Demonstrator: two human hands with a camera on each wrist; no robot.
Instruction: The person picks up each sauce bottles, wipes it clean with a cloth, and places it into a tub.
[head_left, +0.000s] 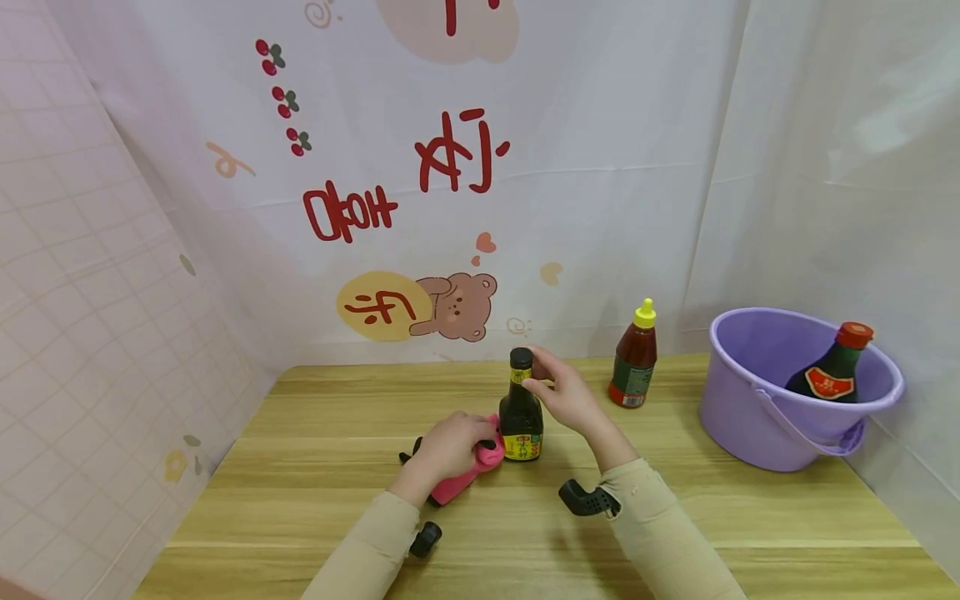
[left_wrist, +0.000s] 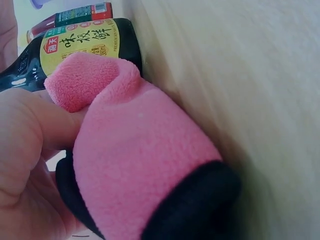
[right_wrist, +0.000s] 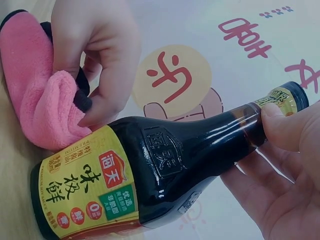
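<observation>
A dark soy sauce bottle with a yellow label and black cap stands upright on the table. My right hand holds it by the neck, thumb on the near side, as the right wrist view shows. In my left hand is a pink cloth with black edging, pinched between thumb and fingers. A bunched fold of the cloth lies against the bottle's lower part, beside the label. Part of the cloth hangs down to the tabletop.
A red sauce bottle with a yellow nozzle cap stands behind to the right. At the far right is a purple bucket holding a dark bottle with a red cap. The wooden table meets a white printed curtain behind.
</observation>
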